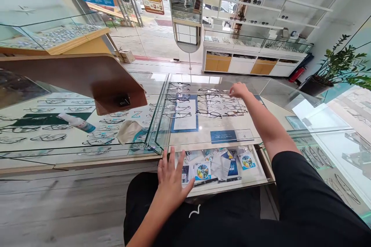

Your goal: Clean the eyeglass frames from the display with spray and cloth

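My left hand [171,177] is spread, fingers apart, over the left end of an open drawer [262,173]. In the drawer lie round-printed cards [203,170], a crumpled white cloth [220,166] and black pens [205,182]. Stretched out to the far side of the glass display case [191,139], my right hand [239,90] has its fingers curled down at the rows of eyeglasses [209,114]. Its fingertips are partly hidden, so what they pinch cannot be made out. A blue-bordered sheet [185,123] and a blue card [223,136] lie nearer me.
On the left are a brown tilted panel [116,81], a spray bottle [77,122] and a beige cloth [129,131]. A tall mirror [187,11] stands beyond the counter. More cases hold eyeglasses at right, near a potted plant [333,65].
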A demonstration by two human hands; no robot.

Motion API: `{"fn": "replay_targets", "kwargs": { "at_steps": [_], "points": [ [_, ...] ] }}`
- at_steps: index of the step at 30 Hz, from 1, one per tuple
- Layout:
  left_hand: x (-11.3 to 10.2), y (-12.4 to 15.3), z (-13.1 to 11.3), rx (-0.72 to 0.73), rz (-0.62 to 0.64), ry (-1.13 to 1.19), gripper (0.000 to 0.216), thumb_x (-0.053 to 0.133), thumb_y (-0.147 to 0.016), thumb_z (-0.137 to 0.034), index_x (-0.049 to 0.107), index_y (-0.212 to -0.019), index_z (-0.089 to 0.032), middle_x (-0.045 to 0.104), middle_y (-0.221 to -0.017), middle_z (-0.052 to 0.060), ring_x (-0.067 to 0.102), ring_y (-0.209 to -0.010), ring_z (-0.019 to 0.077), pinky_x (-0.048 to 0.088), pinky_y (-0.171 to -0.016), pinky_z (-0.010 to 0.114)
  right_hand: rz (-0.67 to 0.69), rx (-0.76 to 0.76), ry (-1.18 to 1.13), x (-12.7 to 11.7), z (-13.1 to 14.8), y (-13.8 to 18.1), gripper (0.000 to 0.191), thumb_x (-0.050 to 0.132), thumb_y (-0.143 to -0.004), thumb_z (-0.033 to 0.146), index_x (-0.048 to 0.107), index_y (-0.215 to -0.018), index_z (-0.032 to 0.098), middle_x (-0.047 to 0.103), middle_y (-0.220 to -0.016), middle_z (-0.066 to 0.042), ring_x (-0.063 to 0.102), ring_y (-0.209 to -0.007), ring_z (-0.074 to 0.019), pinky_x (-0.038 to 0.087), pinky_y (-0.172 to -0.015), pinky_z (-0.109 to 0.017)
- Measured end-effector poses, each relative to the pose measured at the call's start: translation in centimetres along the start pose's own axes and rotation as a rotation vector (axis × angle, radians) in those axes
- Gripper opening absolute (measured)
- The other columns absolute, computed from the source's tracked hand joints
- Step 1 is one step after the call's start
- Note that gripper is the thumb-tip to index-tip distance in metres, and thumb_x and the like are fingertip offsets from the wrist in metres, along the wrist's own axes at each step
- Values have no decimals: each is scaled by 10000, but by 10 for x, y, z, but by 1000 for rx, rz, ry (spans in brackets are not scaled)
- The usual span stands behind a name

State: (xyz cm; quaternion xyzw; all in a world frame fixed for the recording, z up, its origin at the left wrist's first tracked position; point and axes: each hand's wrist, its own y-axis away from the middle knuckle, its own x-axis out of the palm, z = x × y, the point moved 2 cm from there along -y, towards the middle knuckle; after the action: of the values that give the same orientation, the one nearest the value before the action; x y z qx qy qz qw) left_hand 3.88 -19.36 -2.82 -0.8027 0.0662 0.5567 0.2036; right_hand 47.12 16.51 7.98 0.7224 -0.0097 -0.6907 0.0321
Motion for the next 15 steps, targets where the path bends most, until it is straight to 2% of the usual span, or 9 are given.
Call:
{"fn": "replay_targets", "kwargs": {
  "at_steps": [5,10,15],
  "points": [
    [-3,8,-4,-14,8,-9,982,658,-1027,-453,96,-1813,-277,-5,-1890,183,20,-1739,483,213,-1337,736,78,41,35,6,-4,-12,196,841,-898,358,886,-1047,239,810,-1078,-126,589,-1274,-353,430,-1135,-483],
    [-5,9,-4,-12,3,-4,984,668,-1022,-434,104,-1812,-279,10,-1890,183,28,-1741,473,215,-1341,726,96,59,34,5,-11,-14,231,855,-881,368,888,-1079,253,826,-1106,-110,612,-1296,-344,445,-1144,-452],
    [-4,11,-6,-4,-50,5,977,676,-1008,-414,132,-1810,-291,37,-1891,172,69,-1739,474,228,-1342,714,95,25,3,5,-12,-17,218,855,-860,381,891,-1030,250,838,-1119,-102,613,-1324,-331,499,-1109,-395]
  ]
}}
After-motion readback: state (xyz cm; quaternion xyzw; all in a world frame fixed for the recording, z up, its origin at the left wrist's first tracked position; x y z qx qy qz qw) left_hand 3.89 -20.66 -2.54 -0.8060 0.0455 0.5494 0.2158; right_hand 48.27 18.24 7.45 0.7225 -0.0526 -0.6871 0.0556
